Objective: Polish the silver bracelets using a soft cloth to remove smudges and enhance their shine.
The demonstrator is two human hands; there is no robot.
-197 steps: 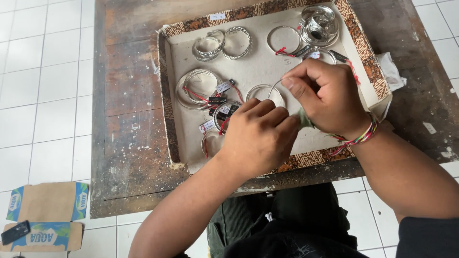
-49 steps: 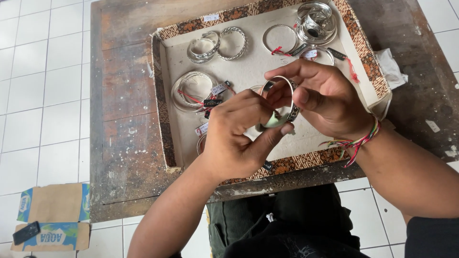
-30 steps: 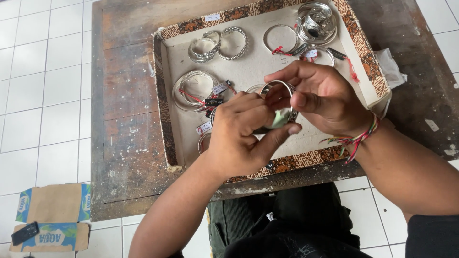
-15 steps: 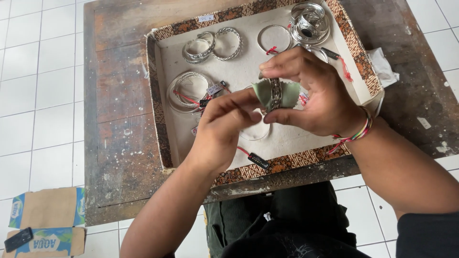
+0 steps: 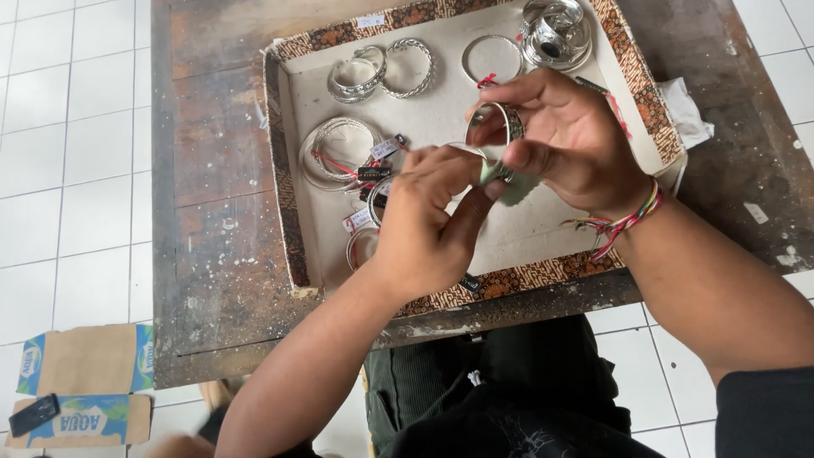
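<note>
My right hand grips a silver bangle above a shallow tray with a patterned rim. My left hand presses a small pale green cloth against the bangle's lower edge, thumb stretched toward it. Both hands hover over the tray's middle. Loose silver bangles lie in the tray: a pair at the back, a tagged stack at the left, and a thin ring with a red tie. A braided coloured string sits on my right wrist.
The tray rests on a worn dark wooden table over white floor tiles. A pile of shiny bangles fills the tray's back right corner. A crumpled white tissue lies right of the tray. A flattened cardboard box and a dark phone lie on the floor at left.
Both hands lifted off the tray floor with the bangle and cloth and shifted slightly toward the back; the left thumb slid along the bangle with the cloth.
</note>
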